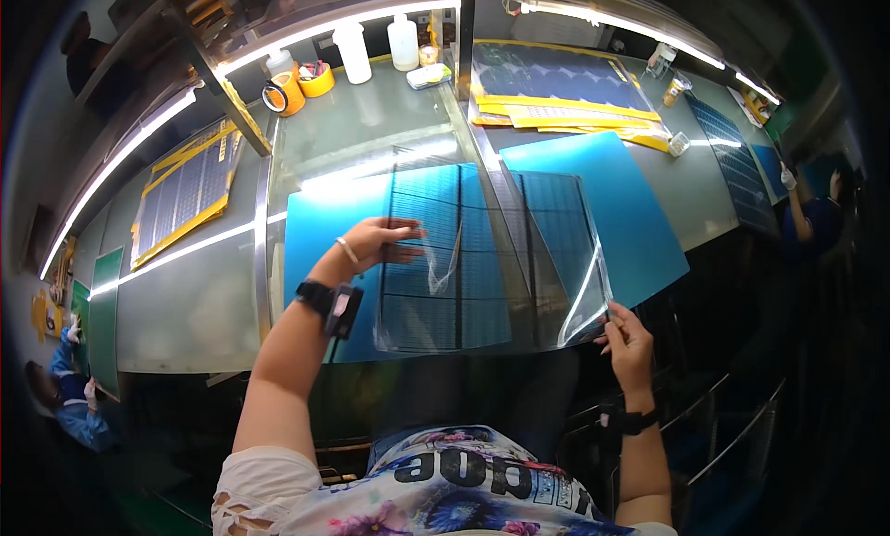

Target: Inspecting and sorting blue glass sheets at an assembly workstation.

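Observation:
A transparent film sheet [554, 258] with dark grid lines lies over the glass-topped bench, overlapping two blue sheets. My right hand [630, 339] pinches the film at its near right corner, where the edge is lifted and catches glare. Over the film's left part, my left hand [373, 243] has its fingers stretched out to the right; whether they touch the film I cannot tell. Beneath lie the left blue sheet [320, 258] and, turned at an angle, the right blue sheet [623, 197]. A whitish crease or flap [441, 274] shows beside my left fingertips.
Yellow-edged patterned films [565, 86] are stacked at the back right, with another patterned film stack [188, 188] at left. White bottles [352, 54] and orange tape rolls [284, 95] stand at the back. A metal post [464, 40] rises mid-bench. Co-workers [74, 397] are at both sides.

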`<move>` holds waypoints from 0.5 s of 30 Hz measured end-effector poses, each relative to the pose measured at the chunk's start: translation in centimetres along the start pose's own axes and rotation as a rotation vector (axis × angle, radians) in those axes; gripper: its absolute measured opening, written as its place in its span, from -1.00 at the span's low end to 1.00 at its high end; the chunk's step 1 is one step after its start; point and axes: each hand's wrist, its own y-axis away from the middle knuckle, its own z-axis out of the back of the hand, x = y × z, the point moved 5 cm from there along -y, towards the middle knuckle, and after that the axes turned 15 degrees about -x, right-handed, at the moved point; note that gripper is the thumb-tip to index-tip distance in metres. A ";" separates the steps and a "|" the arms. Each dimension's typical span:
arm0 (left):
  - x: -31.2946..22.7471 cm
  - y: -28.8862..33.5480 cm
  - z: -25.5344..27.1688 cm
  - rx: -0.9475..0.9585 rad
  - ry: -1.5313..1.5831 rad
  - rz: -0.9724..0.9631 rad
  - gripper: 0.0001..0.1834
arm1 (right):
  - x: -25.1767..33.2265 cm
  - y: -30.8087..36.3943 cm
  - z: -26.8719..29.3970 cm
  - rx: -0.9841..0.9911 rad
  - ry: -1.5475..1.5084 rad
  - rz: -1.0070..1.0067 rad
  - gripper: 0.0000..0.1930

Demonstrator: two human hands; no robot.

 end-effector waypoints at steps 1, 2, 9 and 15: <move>-0.5 1.5 1.3 -0.048 -0.005 -0.038 -0.46 | -0.5 0.8 -0.9 -0.028 -0.132 -0.134 -0.67; -1.0 3.0 2.8 -0.088 -0.011 -0.077 -0.48 | -0.8 1.7 -2.1 -0.017 -0.158 -0.223 -0.71; -1.8 9.1 16.1 -0.523 -0.040 -0.126 -0.69 | -2.5 5.8 -11.1 0.115 -0.397 -0.466 -0.96; -2.1 7.3 17.5 -0.678 -0.115 -0.330 -0.77 | -1.9 5.7 -12.6 0.072 -0.028 -0.183 -0.95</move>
